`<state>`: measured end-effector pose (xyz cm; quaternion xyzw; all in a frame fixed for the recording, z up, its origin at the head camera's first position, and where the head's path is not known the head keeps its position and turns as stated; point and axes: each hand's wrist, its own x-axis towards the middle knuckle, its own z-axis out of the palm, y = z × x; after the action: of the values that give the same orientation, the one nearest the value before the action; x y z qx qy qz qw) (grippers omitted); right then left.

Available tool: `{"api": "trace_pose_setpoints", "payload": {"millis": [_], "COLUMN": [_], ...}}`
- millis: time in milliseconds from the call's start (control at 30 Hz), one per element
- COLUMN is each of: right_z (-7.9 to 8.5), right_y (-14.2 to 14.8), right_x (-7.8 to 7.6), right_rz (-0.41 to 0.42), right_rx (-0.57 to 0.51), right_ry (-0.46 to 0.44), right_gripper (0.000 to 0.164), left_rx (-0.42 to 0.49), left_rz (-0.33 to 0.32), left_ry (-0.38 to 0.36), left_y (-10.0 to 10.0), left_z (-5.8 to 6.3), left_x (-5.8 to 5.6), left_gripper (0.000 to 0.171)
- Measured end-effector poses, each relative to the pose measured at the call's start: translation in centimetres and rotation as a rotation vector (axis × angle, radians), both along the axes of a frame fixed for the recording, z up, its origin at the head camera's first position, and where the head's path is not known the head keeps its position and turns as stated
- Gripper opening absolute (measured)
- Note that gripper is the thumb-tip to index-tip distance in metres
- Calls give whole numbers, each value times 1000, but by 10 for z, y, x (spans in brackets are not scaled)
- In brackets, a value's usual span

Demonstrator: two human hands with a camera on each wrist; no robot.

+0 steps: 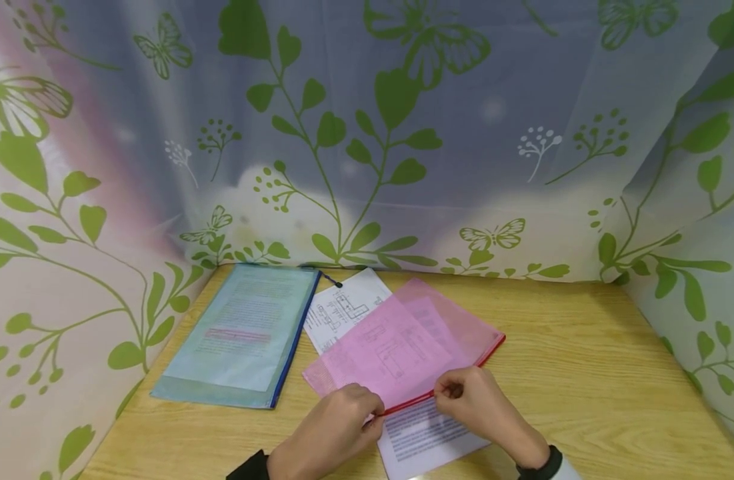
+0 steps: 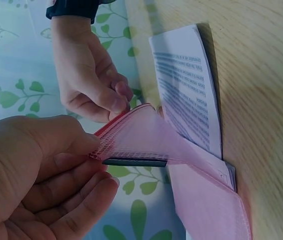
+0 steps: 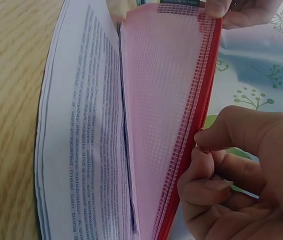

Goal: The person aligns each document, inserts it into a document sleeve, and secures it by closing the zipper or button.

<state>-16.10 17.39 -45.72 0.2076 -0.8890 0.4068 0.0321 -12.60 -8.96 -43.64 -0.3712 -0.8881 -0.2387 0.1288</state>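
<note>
A translucent pink mesh zipper pouch (image 1: 397,333) with a red zipper (image 3: 201,95) lies tilted, its zipper edge raised towards me. My left hand (image 1: 337,427) pinches the left end of that edge between thumb and forefinger, beside a dark tag (image 2: 134,162). Farther right along the zipper, my right hand (image 1: 477,407) pinches it with thumb and forefinger, where a small bit of red, likely the pull, shows in the right wrist view. Under the pouch, printed sheets (image 1: 427,437) stick out at the near side. A sheet with line drawings (image 1: 331,320) shows beyond its far left side.
A blue-green zipper pouch (image 1: 235,340) with printed paper inside lies on the left; its blue zipper edge faces right, with a dark cord pull (image 1: 338,284) at the far end. Patterned curtains (image 1: 493,133) enclose the wooden table (image 1: 613,373) at the back and sides.
</note>
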Motion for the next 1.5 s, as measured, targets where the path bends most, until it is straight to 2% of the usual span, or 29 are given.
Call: {"api": "trace_pose_setpoints", "payload": {"millis": [233, 467, 700, 900, 1100, 1333, 1500], "right_z": [-1, 0, -1, -1, -1, -5, -8], "right_y": [4, 10, 13, 16, 19, 25, 30], "right_x": [-3, -7, -8, -11, -12, -16, -18], "right_rz": [4, -14, -26, -45, -58, -134, -162], "right_rx": [12, 45, 55, 60, 61, 105, 115], "right_ry": [-13, -13, -20, 20, -23, -4, -33], "right_gripper": [16, 16, 19, 15, 11, 19, 16], "left_rx": [2, -3, 1, -3, -7, -2, 5], "left_rz": [-8, -5, -8, -2, 0, 4, -3], "left_ry": [14, -5, 32, 32, 28, 49, 61], "left_y": [0, -1, -1, -2, -3, -6, -8], "left_z": [-2, -2, -3, -3, -4, -4, -5], "left_x": [2, 3, 5, 6, 7, 8, 7], "left_gripper": [10, 11, 10, 9, 10, 10, 10]}}
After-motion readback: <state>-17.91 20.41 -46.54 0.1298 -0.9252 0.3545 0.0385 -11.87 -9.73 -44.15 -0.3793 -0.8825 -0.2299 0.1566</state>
